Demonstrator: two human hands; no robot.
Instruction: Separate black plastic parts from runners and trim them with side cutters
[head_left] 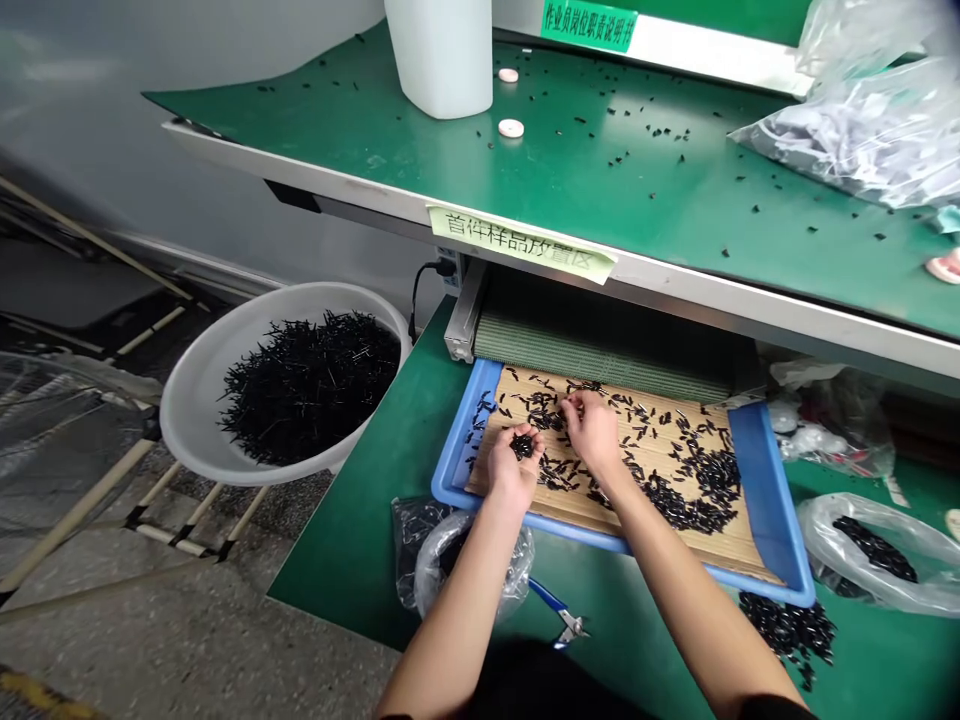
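- The left hand (516,462) lies palm up over the near left part of the blue tray (772,500). Its fingers (534,440) are curled into a loose cup around a small heap of black parts (697,480).
- The right hand (594,432) is just beside the left, palm down, a little further into the tray. Its fingers (574,405) are bent and drawn together, with the tips pinching at the black parts scattered there. Whether a piece is lifted clear cannot be told.
- The two hands are near each other but not touching.
- A cardboard sheet (742,548) lines the tray. The black parts are spread across it, thin on the left and thickest in a band towards the near right.
- The tray sits on the green table (352,520), just in front of the ribbed conveyor belt (600,340) under the upper shelf.
- More parts lie loose on the table past the tray's near right corner.
- To the left, a white basin (191,410) holds a pile of longer black sticks (307,385).
- Blue-handled pliers (559,612) lie between the forearms, near a crumpled clear bag (431,560).
- Another clear bag (885,550) with black pieces lies to the right of the tray.
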